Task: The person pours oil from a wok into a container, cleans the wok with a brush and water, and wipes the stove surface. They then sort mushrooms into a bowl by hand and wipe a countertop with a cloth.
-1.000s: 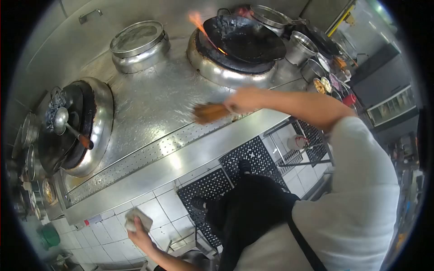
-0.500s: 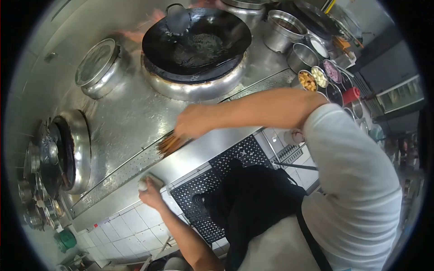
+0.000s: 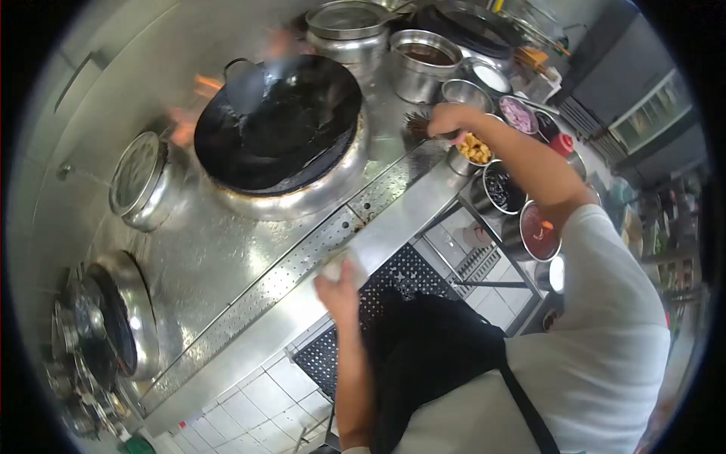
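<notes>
Reaching out, right hand point(image 3: 451, 119) clenched round brush point(image 3: 417, 127), left hand point(image 3: 339, 293) lower, gripping pale cloth point(image 3: 331, 266)

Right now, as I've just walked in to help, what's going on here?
A person is working at a steel range. Their right hand holds a bristle brush beside the food containers; their left hand, near the front edge, holds a blurred pale thing. A large black wok sits on a burner, with flames beside it.

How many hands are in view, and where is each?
2. The right hand grips a wok brush beside the metal cup of yellow pieces; the left hand, with a blurred pale pad, is by the steel front ledge. No other hand shows.
</notes>
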Available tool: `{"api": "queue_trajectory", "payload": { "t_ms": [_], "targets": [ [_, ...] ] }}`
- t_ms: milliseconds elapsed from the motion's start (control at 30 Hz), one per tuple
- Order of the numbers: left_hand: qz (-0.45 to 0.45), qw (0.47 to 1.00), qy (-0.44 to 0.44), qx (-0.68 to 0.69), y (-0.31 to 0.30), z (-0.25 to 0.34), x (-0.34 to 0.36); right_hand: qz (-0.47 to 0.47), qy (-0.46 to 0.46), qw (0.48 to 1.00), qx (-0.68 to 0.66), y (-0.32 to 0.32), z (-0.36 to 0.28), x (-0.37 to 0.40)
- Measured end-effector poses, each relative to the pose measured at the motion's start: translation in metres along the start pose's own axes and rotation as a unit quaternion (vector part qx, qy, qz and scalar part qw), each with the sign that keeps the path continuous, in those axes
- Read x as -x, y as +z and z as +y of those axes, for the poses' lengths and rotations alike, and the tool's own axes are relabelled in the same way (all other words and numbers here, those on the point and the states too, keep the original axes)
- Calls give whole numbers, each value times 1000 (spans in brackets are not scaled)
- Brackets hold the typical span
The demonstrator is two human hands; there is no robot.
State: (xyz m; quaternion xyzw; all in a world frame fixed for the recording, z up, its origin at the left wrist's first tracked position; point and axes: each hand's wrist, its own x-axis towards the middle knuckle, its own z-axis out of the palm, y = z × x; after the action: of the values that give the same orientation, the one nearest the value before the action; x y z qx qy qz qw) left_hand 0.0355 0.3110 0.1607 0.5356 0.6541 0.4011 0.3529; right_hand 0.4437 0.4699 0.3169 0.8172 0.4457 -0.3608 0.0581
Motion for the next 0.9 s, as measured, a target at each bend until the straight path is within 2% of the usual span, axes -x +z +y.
{"api": "queue_trajectory", "payload": {
  "t_ms": [33,67,100,167,200,233,300,367,400,433,467,500,567,633,700,767,900],
  "targets": [
    [-6,1000,-7,9,-20,-2,-3,-8,30,998,46,11,-19,15],
    [4,1000,4,-3,-37,-15,-8,5,41,999,-1,34,-22,16],
    [11,1000,16,-16,-55,-28,-11,-23,-96,978,186,63,-15,-1],
    [4,997,-66,41,-80,-43,-18,9,-111,982,152,107,-30,46],
    [-7,997,-63,39,-87,-42,-19,20,-135,986,93,139,-30,57],
    [-6,998,-53,17,-81,-45,-22,-43,-162,983,77,139,-45,99],
    [-10,998,-37,-42,-70,-57,-19,-60,-169,983,33,122,-53,126],
    [51,991,17,-123,-38,-50,-11,17,-126,992,-7,86,-48,134],
    [35,990,19,-135,-18,-40,-10,-9,-132,991,7,67,-41,131],
    [21,989,22,-143,6,-28,-10,34,-114,993,-14,56,-30,128],
    [-4,991,64,-121,33,-16,-12,83,-109,990,-27,42,-26,139],
    [-32,989,103,-101,59,-5,-12,95,-104,988,-58,33,-20,142],
    [-21,979,136,-151,121,16,-10,116,-97,981,-119,15,-5,141],
    [-84,980,106,-146,168,58,-7,129,-117,974,-147,7,5,142],
    [-98,974,132,-153,220,84,-3,121,-130,968,-177,1,16,136],
    [-163,962,124,-181,257,118,0,129,-123,969,-169,-2,23,132],
    [-245,920,237,-194,290,125,9,163,-129,968,-138,-9,27,77]
  ]
}}
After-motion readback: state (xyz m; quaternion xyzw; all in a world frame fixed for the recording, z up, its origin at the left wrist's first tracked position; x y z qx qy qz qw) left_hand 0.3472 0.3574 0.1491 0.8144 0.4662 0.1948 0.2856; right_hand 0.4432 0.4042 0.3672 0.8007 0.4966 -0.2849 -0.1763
